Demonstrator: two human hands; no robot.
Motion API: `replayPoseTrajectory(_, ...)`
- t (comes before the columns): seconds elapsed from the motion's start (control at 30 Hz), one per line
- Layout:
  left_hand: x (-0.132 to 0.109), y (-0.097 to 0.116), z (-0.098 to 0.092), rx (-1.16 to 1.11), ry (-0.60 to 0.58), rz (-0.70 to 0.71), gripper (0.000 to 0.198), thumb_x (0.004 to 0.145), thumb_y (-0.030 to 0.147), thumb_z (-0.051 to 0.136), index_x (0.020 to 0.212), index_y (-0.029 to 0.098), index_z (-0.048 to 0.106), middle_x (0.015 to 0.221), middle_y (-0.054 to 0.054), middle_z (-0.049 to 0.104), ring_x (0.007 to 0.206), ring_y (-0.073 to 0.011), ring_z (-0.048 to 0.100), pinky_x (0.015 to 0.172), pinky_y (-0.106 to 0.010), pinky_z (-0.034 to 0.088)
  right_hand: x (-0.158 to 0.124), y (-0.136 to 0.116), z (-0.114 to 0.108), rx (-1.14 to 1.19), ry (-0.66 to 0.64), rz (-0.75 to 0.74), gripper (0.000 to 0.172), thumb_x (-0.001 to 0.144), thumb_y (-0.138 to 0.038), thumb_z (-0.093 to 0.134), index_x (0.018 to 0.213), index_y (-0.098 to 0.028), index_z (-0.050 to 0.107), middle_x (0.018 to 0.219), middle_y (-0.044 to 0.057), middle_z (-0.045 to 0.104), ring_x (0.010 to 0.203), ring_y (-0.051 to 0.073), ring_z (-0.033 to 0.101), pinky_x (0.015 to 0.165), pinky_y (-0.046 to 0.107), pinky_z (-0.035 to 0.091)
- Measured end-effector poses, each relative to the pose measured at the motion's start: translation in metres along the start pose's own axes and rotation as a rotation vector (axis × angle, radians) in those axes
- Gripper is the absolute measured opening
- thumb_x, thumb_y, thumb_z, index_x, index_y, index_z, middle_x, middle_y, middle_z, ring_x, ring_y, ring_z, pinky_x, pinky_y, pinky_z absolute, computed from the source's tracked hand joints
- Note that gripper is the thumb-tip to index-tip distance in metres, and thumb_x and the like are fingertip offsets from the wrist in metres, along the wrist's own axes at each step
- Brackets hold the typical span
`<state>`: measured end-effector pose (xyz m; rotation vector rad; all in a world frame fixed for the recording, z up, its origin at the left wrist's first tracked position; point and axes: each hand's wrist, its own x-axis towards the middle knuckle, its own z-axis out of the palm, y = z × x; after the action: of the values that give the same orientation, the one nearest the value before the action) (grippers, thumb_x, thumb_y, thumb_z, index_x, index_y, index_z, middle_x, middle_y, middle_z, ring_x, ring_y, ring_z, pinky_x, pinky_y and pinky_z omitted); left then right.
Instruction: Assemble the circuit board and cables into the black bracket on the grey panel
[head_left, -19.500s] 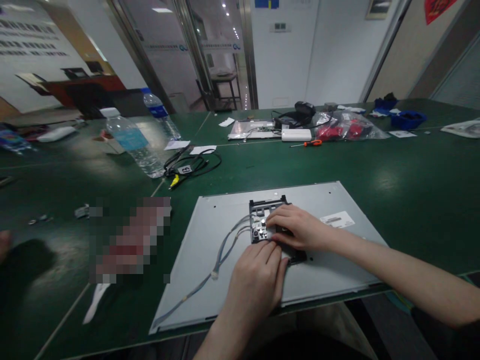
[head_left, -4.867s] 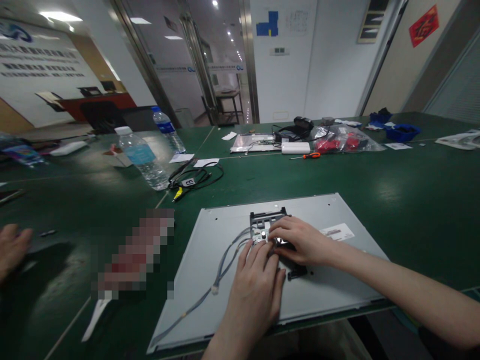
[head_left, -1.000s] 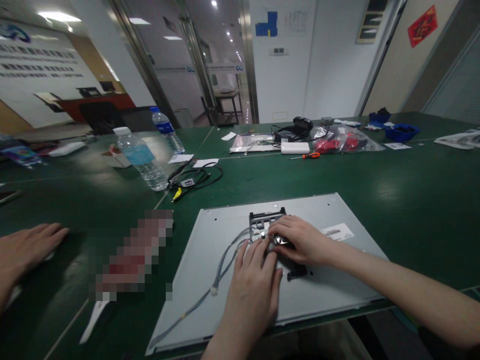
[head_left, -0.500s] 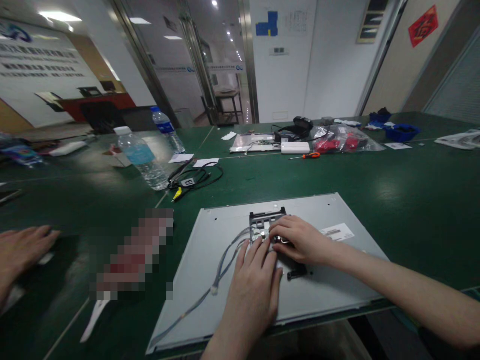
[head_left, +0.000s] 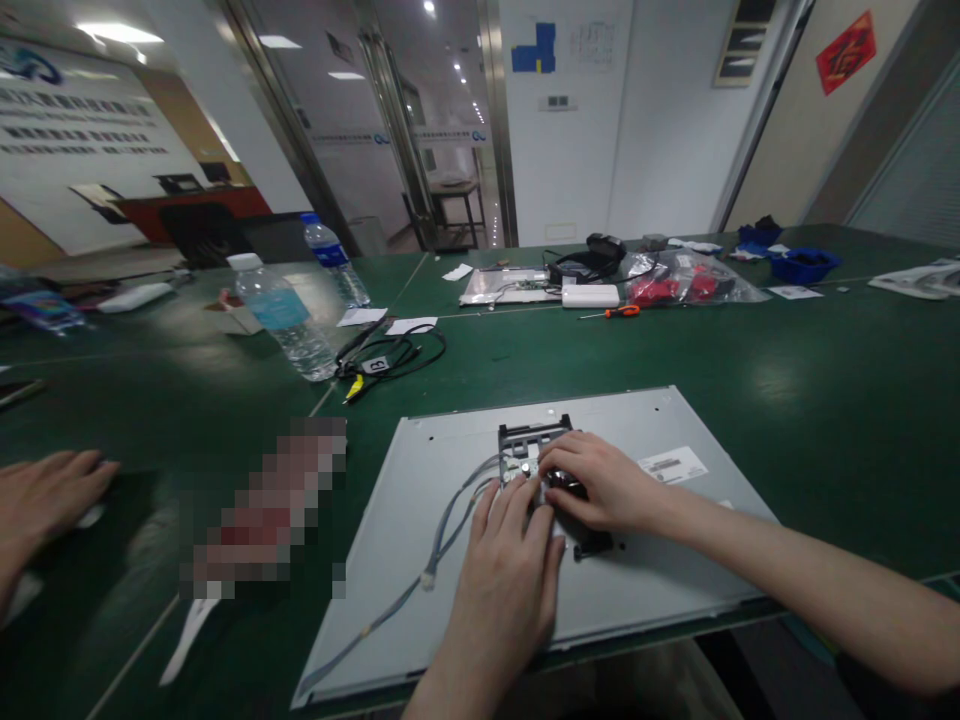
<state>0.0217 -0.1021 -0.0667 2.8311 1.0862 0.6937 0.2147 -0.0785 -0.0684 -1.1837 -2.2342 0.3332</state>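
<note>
A flat white metal panel point(head_left: 637, 590), like the back of a screen, lies on the green table. Near its middle sits a black plastic bracket point(head_left: 536, 432) with a small circuit board point(head_left: 517, 467) inside. My left hand point(head_left: 510, 560) rests palm down, its fingers stretched toward the bracket's left side. Over the bracket's right part, my right hand point(head_left: 592, 480) has its fingers curled and its thumb close to them. Whatever lies between those fingertips is hidden. A bundle of grey wires point(head_left: 442, 540) runs from the circuit board to the panel's near left corner.
Left of the panel lies a blurred-out reddish item point(head_left: 262, 510). Another person's hand point(head_left: 56, 495) rests at the far left. Beyond are water bottles point(head_left: 281, 310), a coiled black cable point(head_left: 397, 355), an orange-handled screwdriver point(head_left: 622, 312) and a clear bag point(head_left: 690, 280) holding red things.
Both hands stay in nearly the same place over the bracket. My right fingers shift only slightly. The panel and wires have not moved.
</note>
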Motion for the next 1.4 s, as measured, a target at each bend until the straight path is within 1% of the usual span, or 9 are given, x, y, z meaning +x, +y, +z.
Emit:
replayPoseTrajectory(0.17,-0.0003,-0.0006,0.0005,-0.007,0.010,0.014,0.021,0.091,0.016,0.045,0.104,0.017,0.062,0.117,-0.011,0.061,0.119,-0.0283,0.053,0.111,-0.056,0.033,0.0003,0.0001,0.0013,0.003,0.012,0.010,0.013,0.086,-0.018,0.059,0.099,-0.018,0.058,0.104,0.009,0.065,0.101,0.023,0.057,0.090,0.039,0.046)
replayPoseTrajectory(0.27,0.0000,-0.0004,0.0000,-0.024,0.019,0.022,0.020,0.092,0.017,0.045,0.102,0.017,0.062,0.115,-0.011,0.062,0.116,-0.0278,0.054,0.111,-0.057,0.033,0.0004,0.0007,0.0008,0.017,0.009,-0.010,0.011,0.088,-0.019,0.058,0.099,-0.018,0.058,0.104,0.008,0.064,0.101,0.022,0.057,0.090,0.039,0.046)
replayPoseTrajectory(0.43,0.0007,0.0007,-0.0018,-0.033,0.016,0.020,0.020,0.091,0.017,0.046,0.103,0.018,0.062,0.118,-0.011,0.062,0.117,-0.0281,0.054,0.110,-0.057,0.034,-0.0002,0.0009,-0.0018,0.032,-0.015,-0.064,0.011,0.087,-0.017,0.059,0.098,-0.019,0.060,0.111,0.009,0.063,0.106,0.023,0.057,0.092,0.039,0.046)
replayPoseTrajectory(0.5,0.0006,0.0006,-0.0017,-0.033,0.018,0.017,0.020,0.091,0.017,0.046,0.103,0.018,0.062,0.119,-0.011,0.062,0.117,-0.0280,0.054,0.110,-0.057,0.034,-0.0003,0.0002,-0.0028,0.036,-0.028,-0.070,0.011,0.087,-0.018,0.060,0.098,-0.019,0.061,0.112,0.009,0.064,0.107,0.023,0.057,0.092,0.039,0.046)
replayPoseTrajectory(0.67,-0.0001,-0.0004,-0.0004,-0.030,0.022,0.019,0.022,0.092,0.016,0.046,0.107,0.018,0.062,0.121,-0.010,0.062,0.118,-0.0279,0.054,0.110,-0.058,0.033,0.0003,-0.0013,-0.0038,0.039,-0.034,-0.053,0.014,0.086,-0.018,0.062,0.100,-0.019,0.061,0.108,0.008,0.065,0.106,0.023,0.057,0.093,0.041,0.046)
replayPoseTrajectory(1.07,-0.0004,-0.0010,0.0001,-0.031,0.035,0.031,0.021,0.092,0.017,0.047,0.106,0.017,0.062,0.121,-0.011,0.063,0.118,-0.0278,0.055,0.110,-0.058,0.034,-0.0001,-0.0019,-0.0031,0.037,-0.030,-0.035,0.017,0.085,-0.018,0.063,0.101,-0.019,0.061,0.109,0.008,0.065,0.106,0.023,0.057,0.093,0.041,0.046)
replayPoseTrajectory(1.3,-0.0004,0.0001,-0.0025,-0.012,0.010,0.007,0.021,0.091,0.017,0.048,0.106,0.017,0.062,0.124,-0.012,0.060,0.121,-0.0285,0.052,0.111,-0.057,0.034,0.0004,-0.0033,-0.0048,0.044,-0.028,-0.038,0.015,0.086,-0.018,0.061,0.101,-0.019,0.061,0.108,0.008,0.065,0.106,0.023,0.057,0.093,0.041,0.046)
replayPoseTrajectory(1.4,0.0001,0.0009,-0.0031,-0.008,0.007,-0.011,0.021,0.090,0.017,0.049,0.106,0.017,0.062,0.124,-0.012,0.061,0.122,-0.0285,0.052,0.112,-0.056,0.032,-0.0001,-0.0022,-0.0056,0.045,-0.038,-0.037,0.017,0.085,-0.018,0.061,0.102,-0.019,0.061,0.109,0.009,0.065,0.106,0.023,0.057,0.092,0.041,0.046)
